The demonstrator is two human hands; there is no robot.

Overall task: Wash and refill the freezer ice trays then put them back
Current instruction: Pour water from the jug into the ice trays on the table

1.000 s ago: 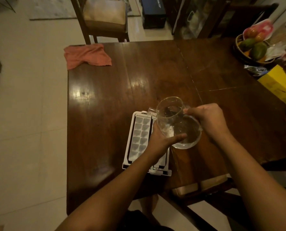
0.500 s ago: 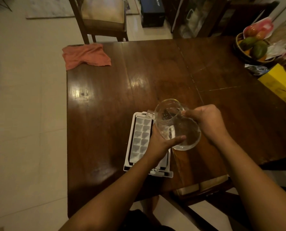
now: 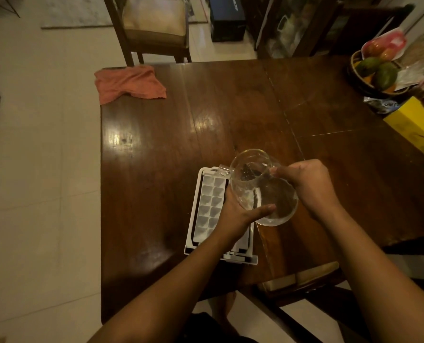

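At the bottom of the frame we see two bare forearms reaching in from the lower edge, above a chair seat (image 3: 302,278) tucked under the near edge of the dark wooden worktop (image 3: 156,169). Just past the centre, the left hand (image 3: 240,211) cups the underside of a glass pitcher (image 3: 263,186), its fingers curled round the body and the thumb laid across the near side. The right hand (image 3: 307,184) is clenched on the pitcher's right side, fingers wrapped tight. We cannot make out the handle under them.

The pitcher is tilted to the left, and its spout sits over the far end of a white ice tray (image 3: 209,204). The tray lies flat in a white frame (image 3: 193,219) on the worktop, left of centre. The frame's right half is hidden under the left wrist.

Farther off, an orange cloth (image 3: 129,81) lies crumpled at the worktop's far left corner, in front of a wooden chair (image 3: 154,23). At the upper right we find a fruit basket (image 3: 354,68) and, nearer, a yellow box (image 3: 414,125).
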